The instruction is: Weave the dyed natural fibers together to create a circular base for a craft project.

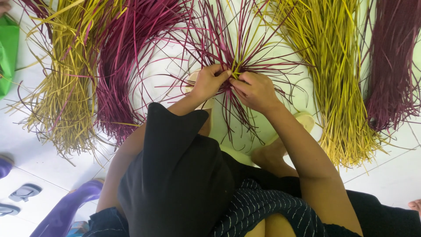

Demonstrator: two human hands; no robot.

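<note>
The grip of the left hand and the grip of the right hand were both pinched shut on the middle of the fan of dark red strips, side by side and almost touching. The strips spread out from that middle, mostly away from the person. Both hands were equally near it, with a yellow bundle lying well off to its right.

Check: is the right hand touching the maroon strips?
Touching. The head view shows the right hand pinching the maroon strips at their crossing, opposite the left hand.
</note>
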